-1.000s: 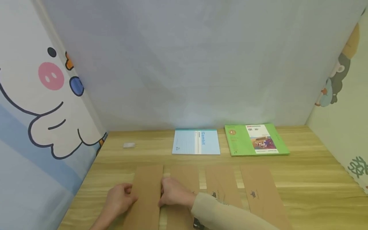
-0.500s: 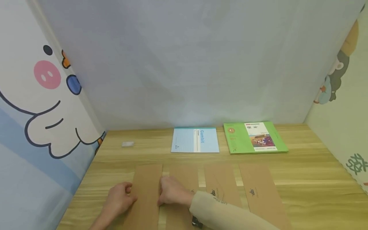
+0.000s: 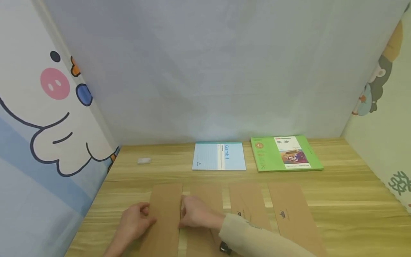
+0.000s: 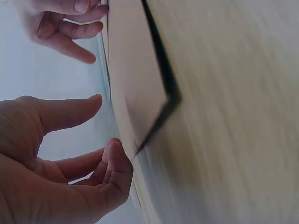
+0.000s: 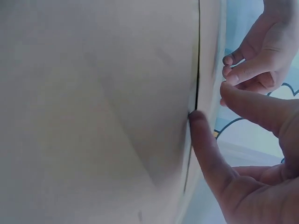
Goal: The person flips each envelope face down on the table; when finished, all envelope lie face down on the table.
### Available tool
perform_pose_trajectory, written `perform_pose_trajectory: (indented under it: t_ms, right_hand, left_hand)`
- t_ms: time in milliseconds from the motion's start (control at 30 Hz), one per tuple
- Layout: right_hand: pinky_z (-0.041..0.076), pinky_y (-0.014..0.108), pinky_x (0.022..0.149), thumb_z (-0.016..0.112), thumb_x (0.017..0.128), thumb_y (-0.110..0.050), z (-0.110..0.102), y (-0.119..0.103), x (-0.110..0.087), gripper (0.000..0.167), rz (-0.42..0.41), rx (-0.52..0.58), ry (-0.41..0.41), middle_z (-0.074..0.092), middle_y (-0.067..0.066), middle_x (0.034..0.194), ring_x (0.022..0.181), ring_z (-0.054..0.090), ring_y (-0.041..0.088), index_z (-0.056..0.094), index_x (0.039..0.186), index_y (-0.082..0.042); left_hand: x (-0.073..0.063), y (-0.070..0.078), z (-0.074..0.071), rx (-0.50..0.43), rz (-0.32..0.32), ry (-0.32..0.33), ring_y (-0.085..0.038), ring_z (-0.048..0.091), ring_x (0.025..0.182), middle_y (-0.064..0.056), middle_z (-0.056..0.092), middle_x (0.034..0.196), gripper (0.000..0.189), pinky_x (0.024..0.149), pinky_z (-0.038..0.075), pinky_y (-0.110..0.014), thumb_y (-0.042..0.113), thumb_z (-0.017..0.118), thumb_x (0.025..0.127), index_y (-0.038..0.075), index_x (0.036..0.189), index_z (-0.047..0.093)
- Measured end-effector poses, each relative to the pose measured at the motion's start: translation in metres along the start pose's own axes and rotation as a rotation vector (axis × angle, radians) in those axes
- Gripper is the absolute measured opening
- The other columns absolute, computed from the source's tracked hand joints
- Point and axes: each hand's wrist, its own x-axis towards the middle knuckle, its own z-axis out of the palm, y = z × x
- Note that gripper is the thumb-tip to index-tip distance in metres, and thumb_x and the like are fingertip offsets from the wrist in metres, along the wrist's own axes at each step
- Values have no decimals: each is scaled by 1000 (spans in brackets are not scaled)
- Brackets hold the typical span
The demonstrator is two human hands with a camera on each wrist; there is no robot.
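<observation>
1. we've the brown sheet (image 3: 164, 217) at lower left of frame, l. hand (image 3: 133, 221) by its left edge, r. hand (image 3: 197, 212) at its right; prob. to square it.
2. l. thumb & fingers apart, can't tell if touching; r. thumb & finger apart too, one tip on the edge.
3. other sheets (image 3: 289, 200) spaced rightward, prob. to stay separate; logos (image 3: 282, 214) too small to read.
4. pad (image 3: 208, 156), centre: "gambit"; green bk (image 3: 268, 157) right of it, title unclear.

The left hand (image 3: 133, 221) is curving loosely nearer the table's (image 3: 353, 192) left edge; the right hand (image 3: 195, 213) is facing it, thumb and finger parted.
</observation>
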Motion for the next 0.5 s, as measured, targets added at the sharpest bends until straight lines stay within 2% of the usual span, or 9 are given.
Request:
perform_pose_trajectory:
  t_ms: [100,233,300,400,500]
  right_hand:
    - [43,19,47,84,65,-7,-5,3,-6,47,-58,-12,1,57,-2,67,53,48,6,57,103,2]
    - [47,17,59,82,66,-5,-15,7,-17,77,-92,-10,-10,63,1,80,65,55,4,45,131,11]
    - [49,18,62,82,66,-5,-21,8,-23,84,-74,21,-22,65,5,89,70,58,5,39,137,11]
    - [50,20,65,83,68,-7,-32,11,-31,85,-34,44,-44,64,9,101,75,61,8,39,139,9]
    - [49,21,65,83,70,-12,-44,17,-37,83,-17,10,-52,63,10,106,76,60,8,41,138,8]
  left_hand:
    - [-2,5,4,-23,23,-10,-19,64,73,-2,63,81,47,68,52,-38,8,80,71,-11,109,62]
    - [-4,14,7,-55,21,-35,-19,65,74,-3,62,83,47,67,53,-37,7,80,72,-10,112,61]
    - [-5,19,7,-80,18,-50,-19,65,75,-3,63,85,47,67,53,-36,6,80,72,-9,112,61]
    - [-5,25,8,-120,21,-74,-18,64,76,-3,62,85,45,67,53,-34,6,80,73,-8,112,62]
    - [-6,31,9,-150,28,-87,-15,63,74,-2,62,84,43,64,52,-31,5,80,73,-6,111,64]
